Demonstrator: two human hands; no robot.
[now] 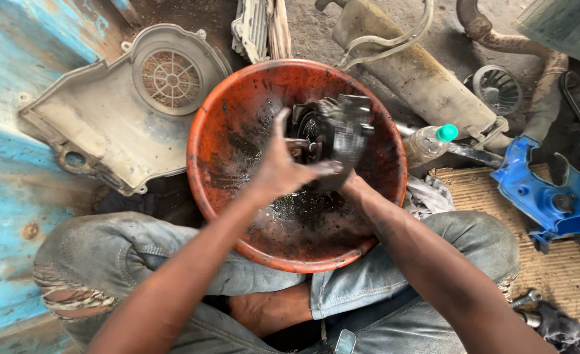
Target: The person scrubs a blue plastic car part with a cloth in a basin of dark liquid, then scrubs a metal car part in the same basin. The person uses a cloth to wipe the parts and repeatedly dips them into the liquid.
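- A rough, ground-level repair workshop for small engines or motorbikes — work is done seated on a dirty concrete floor.
- Stripped parts lie all around: a grey fan cover, a dusty exhaust silencer, a rusty bent pipe, a blue plastic panel.
- An orange basin, black with oily grime, holds a greasy engine part.
- An oily rag and a woven mat sit nearby.

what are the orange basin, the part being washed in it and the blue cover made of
Orange basin: likely plastic, matte and scuffed, stained with black grime. Engine part, held by the left hand and right hand: probably cast metal, grey and wet, though blurred. Blue cover: looks like glossy moulded plastic.
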